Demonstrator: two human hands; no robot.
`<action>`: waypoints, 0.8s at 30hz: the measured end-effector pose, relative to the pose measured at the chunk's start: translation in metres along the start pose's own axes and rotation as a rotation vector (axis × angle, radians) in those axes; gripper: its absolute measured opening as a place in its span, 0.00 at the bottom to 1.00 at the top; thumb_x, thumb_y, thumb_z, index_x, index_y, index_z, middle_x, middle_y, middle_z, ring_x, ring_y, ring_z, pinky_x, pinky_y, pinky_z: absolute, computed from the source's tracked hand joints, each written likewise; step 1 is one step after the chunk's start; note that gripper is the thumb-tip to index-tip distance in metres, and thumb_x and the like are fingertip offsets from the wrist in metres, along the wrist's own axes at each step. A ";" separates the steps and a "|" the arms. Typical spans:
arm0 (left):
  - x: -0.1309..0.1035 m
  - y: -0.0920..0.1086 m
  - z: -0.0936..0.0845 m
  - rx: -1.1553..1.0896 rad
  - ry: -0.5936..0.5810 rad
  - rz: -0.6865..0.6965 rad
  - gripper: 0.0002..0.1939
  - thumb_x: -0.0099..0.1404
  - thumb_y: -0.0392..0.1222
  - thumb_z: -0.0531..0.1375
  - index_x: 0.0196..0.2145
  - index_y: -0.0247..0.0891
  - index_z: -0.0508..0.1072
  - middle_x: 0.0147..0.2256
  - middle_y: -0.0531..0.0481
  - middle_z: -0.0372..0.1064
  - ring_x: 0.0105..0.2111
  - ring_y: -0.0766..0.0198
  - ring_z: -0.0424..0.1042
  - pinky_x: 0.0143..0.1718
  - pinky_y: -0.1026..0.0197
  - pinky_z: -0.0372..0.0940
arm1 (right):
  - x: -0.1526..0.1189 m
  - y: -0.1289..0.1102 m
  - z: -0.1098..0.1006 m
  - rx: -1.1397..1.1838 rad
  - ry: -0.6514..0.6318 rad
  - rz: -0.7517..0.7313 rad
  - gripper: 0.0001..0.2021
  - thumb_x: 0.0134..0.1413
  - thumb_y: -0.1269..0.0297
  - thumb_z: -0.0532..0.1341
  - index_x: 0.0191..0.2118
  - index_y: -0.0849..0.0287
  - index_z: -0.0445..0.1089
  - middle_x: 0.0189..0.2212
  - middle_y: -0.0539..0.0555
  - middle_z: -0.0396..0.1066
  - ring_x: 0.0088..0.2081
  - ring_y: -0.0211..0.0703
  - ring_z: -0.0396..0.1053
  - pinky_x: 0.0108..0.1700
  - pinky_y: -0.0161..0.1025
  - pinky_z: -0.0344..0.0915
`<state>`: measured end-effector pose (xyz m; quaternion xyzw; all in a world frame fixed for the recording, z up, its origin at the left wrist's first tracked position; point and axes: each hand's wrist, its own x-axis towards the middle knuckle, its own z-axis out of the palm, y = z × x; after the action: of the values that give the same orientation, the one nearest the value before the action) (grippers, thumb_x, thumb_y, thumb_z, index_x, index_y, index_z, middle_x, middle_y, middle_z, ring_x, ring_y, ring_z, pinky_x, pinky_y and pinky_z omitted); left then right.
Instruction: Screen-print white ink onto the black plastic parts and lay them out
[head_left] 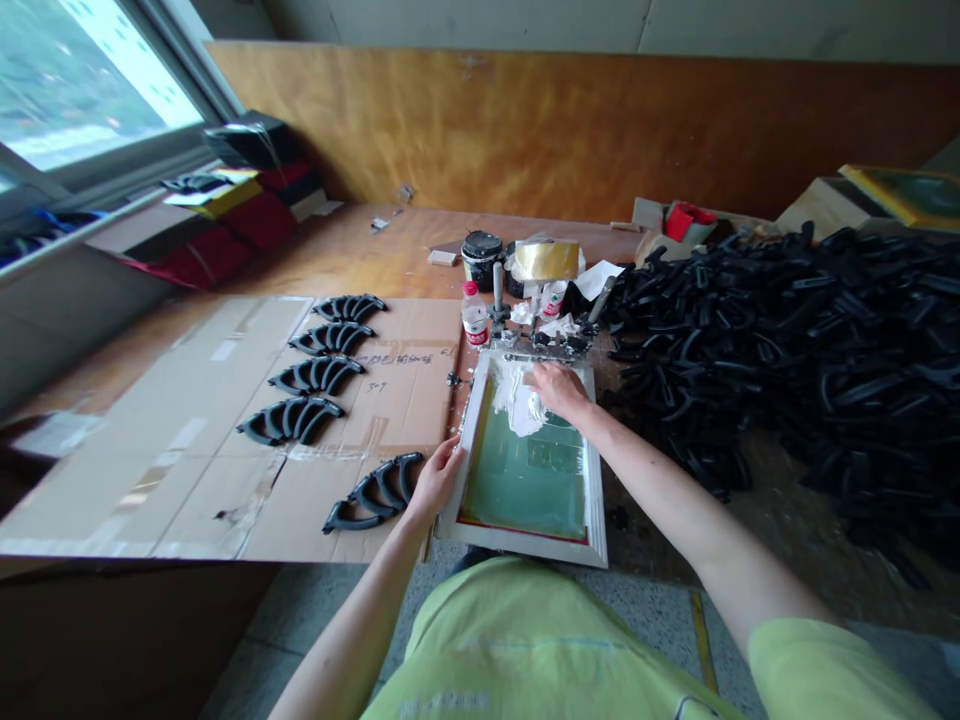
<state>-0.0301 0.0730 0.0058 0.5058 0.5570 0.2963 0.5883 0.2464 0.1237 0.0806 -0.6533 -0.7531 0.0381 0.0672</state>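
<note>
A screen-printing frame (pixel 598 490) with a green mesh lies in front of me, its far end at a metal hinge clamp (pixel 551 347). My left hand (pixel 441 475) is closed on the frame's left edge. Over the far part of the mesh, my right hand (pixel 556 390) is closed on a squeegee, mostly hidden under the fingers. Thick white ink (pixel 517 395) is smeared on the mesh just left of that hand. Beside my left hand, a fan of black curved handles (pixel 382 490) rests on flattened cardboard (pixel 405 420).
Several more rows of black handles (pixel 296 420) lie on the cardboard. A big heap of black handles (pixel 750 350) fills the right side. Behind the frame stand a red-capped bottle (pixel 475 320), a black tub (pixel 481 262) and a tape roll (pixel 547 261). A wooden board (pixel 525 130) closes off the back.
</note>
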 end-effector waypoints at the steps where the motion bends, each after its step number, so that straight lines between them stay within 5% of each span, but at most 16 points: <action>1: 0.000 -0.001 -0.001 0.005 -0.003 0.007 0.32 0.57 0.60 0.60 0.54 0.37 0.70 0.45 0.45 0.75 0.43 0.56 0.73 0.42 0.60 0.66 | -0.010 -0.002 0.002 -0.006 -0.008 -0.052 0.05 0.56 0.72 0.57 0.39 0.64 0.68 0.38 0.61 0.71 0.43 0.49 0.66 0.45 0.41 0.61; 5: 0.000 -0.003 -0.001 0.001 -0.013 -0.004 0.32 0.58 0.60 0.59 0.53 0.37 0.70 0.45 0.46 0.75 0.43 0.57 0.73 0.42 0.61 0.65 | -0.050 0.001 0.003 0.025 -0.033 -0.306 0.10 0.52 0.78 0.53 0.37 0.62 0.69 0.36 0.59 0.70 0.42 0.47 0.65 0.41 0.39 0.59; 8: -0.001 -0.001 0.000 -0.007 0.006 -0.004 0.31 0.57 0.60 0.59 0.52 0.37 0.71 0.45 0.46 0.75 0.43 0.56 0.72 0.42 0.61 0.65 | -0.055 0.010 -0.005 0.111 -0.073 -0.427 0.09 0.51 0.77 0.55 0.35 0.60 0.70 0.34 0.56 0.70 0.40 0.45 0.65 0.41 0.37 0.59; 14: -0.002 0.003 -0.001 0.007 0.017 -0.019 0.31 0.56 0.61 0.59 0.50 0.36 0.72 0.42 0.45 0.76 0.40 0.57 0.73 0.39 0.61 0.66 | -0.045 0.010 0.007 0.182 0.114 -0.292 0.11 0.53 0.76 0.55 0.38 0.60 0.72 0.36 0.56 0.72 0.42 0.46 0.66 0.43 0.39 0.61; 18: -0.004 0.009 -0.001 0.005 0.003 -0.021 0.30 0.56 0.61 0.59 0.49 0.36 0.72 0.40 0.45 0.76 0.39 0.58 0.73 0.37 0.62 0.65 | -0.069 0.002 0.023 0.209 0.176 -0.439 0.15 0.54 0.78 0.53 0.44 0.61 0.72 0.41 0.59 0.72 0.48 0.48 0.65 0.49 0.43 0.62; 21: -0.008 0.016 0.000 0.002 0.016 -0.038 0.30 0.56 0.60 0.60 0.49 0.36 0.73 0.38 0.46 0.76 0.36 0.59 0.73 0.34 0.63 0.65 | -0.065 0.003 0.013 0.241 0.128 -0.405 0.09 0.56 0.72 0.57 0.41 0.58 0.72 0.36 0.55 0.73 0.42 0.46 0.68 0.45 0.40 0.63; 24: -0.015 0.031 -0.002 -0.021 -0.009 -0.036 0.32 0.56 0.60 0.61 0.51 0.36 0.71 0.37 0.47 0.76 0.33 0.61 0.72 0.31 0.64 0.64 | -0.028 0.005 -0.007 0.235 0.142 -0.192 0.13 0.56 0.65 0.61 0.48 0.54 0.71 0.37 0.53 0.74 0.39 0.44 0.69 0.41 0.38 0.63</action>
<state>-0.0285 0.0697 0.0401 0.4909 0.5601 0.2892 0.6014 0.2561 0.0965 0.0851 -0.5670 -0.7958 0.0728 0.1996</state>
